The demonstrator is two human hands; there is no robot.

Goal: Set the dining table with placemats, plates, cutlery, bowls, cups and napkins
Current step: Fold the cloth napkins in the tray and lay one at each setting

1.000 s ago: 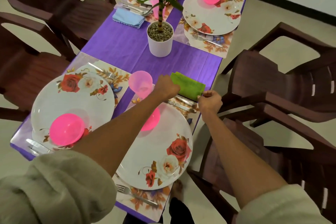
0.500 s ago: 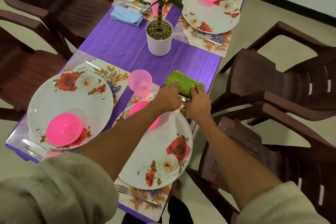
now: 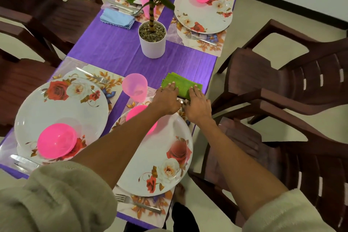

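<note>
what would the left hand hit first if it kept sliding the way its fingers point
The left hand already rests on the green napkin; past that lies bare purple tablecloth, then probably the white plant pot, though depth is unclear.

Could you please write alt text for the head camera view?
Both hands, left hand and right hand, press flat on a folded green napkin beside a floral plate on a purple table set for four, a potted plant at its centre.

A folded green napkin (image 3: 181, 85) lies flat near the desk's right edge, just beyond the nearest floral plate (image 3: 162, 158).
</note>
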